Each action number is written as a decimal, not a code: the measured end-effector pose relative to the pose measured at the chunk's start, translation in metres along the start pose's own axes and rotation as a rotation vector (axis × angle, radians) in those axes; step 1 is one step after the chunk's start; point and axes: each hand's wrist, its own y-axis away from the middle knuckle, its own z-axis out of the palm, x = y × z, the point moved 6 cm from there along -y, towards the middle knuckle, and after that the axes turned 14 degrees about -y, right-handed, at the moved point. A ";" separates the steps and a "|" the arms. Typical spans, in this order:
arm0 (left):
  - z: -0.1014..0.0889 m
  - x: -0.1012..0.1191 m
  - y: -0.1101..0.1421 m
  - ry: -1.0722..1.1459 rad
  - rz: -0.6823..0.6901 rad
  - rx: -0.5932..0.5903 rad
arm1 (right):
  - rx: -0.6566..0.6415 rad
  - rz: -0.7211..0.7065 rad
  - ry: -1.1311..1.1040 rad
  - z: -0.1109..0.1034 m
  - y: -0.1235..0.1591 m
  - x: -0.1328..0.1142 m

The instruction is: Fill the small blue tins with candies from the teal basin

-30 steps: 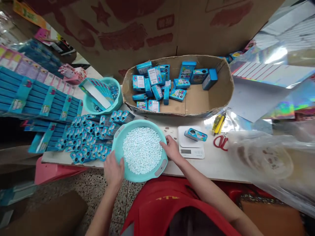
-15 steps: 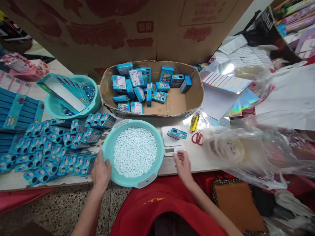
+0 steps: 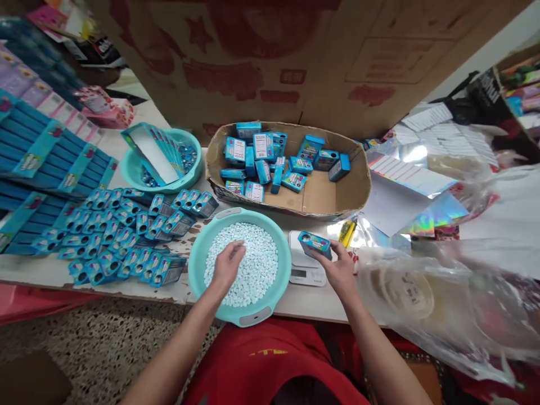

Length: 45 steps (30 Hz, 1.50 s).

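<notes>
My left hand (image 3: pixel 228 263) lies in the teal basin (image 3: pixel 198 250) on the heap of small pale-blue tablets (image 3: pixel 259 264), fingers curled down into them. Whether it holds any is hidden. My right hand (image 3: pixel 340 267) grips a small blue box (image 3: pixel 315 244) and holds it just above the white scale (image 3: pixel 304 269), which stands right of the basin.
A cardboard tray (image 3: pixel 358 188) with several blue boxes stands behind the basin. Rows of small blue boxes (image 3: pixel 126 236) cover the table on the left, beside a second teal bowl (image 3: pixel 135 169). Clear plastic bags (image 3: pixel 442 287) and holographic sheets (image 3: pixel 430 216) lie on the right. A large carton wall (image 3: pixel 295 62) closes the back.
My left hand left the basin's rim and went into the tablets. My right hand moved from the table's front edge and picked the blue box up off the scale.
</notes>
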 end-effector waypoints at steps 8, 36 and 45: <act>0.066 0.043 0.004 1.039 -0.435 -0.194 | -0.369 -0.294 0.192 0.067 0.027 -0.084; 0.014 -0.019 -0.011 -0.642 0.306 -0.012 | 0.099 0.248 -0.234 -0.023 0.021 0.061; 0.028 -0.021 -0.022 -0.640 0.255 -0.059 | 0.316 0.404 -0.228 -0.077 0.071 0.101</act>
